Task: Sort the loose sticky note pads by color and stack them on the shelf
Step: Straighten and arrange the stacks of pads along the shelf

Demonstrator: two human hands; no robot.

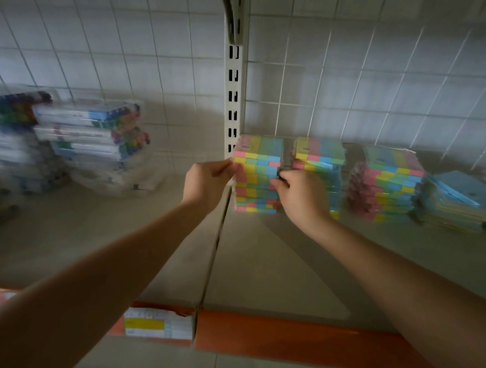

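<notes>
Both arms reach forward onto shelf (266,265). Left hand (208,182) fingers pinch left side of sticky note stack (258,175); right hand (300,193) fingers curled, gripping its right side. Stack stands upright beside post (235,101).

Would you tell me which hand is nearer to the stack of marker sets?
Left. The left hand is right of the marker sets, on the sticky note stack; the right hand is on that stack's far side.
</notes>
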